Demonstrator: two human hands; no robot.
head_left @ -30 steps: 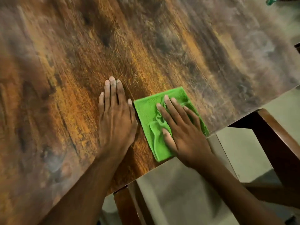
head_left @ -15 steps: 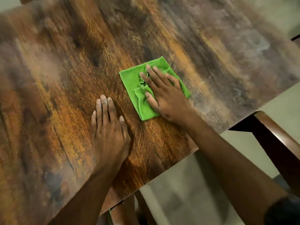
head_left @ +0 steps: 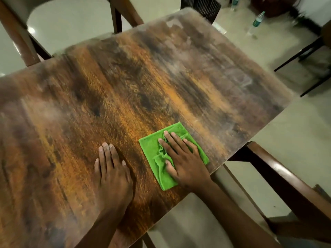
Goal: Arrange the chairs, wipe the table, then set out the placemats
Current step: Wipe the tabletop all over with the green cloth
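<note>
- Cloth (head_left: 152, 149), green and folded, lies near the table's near right edge under the right hand (head_left: 184, 161), whose fingers (head_left: 172, 142) are spread flat and press rather than grasp, so the pad probably glides while wiping.
- Left hand (head_left: 112, 170) rests flat on bare wood, holding nothing, seemingly as a brace.
- Table (head_left: 161, 77) shows hazy patches farther out; chairs (head_left: 279, 178) stand around it; no placemats visible.
</note>
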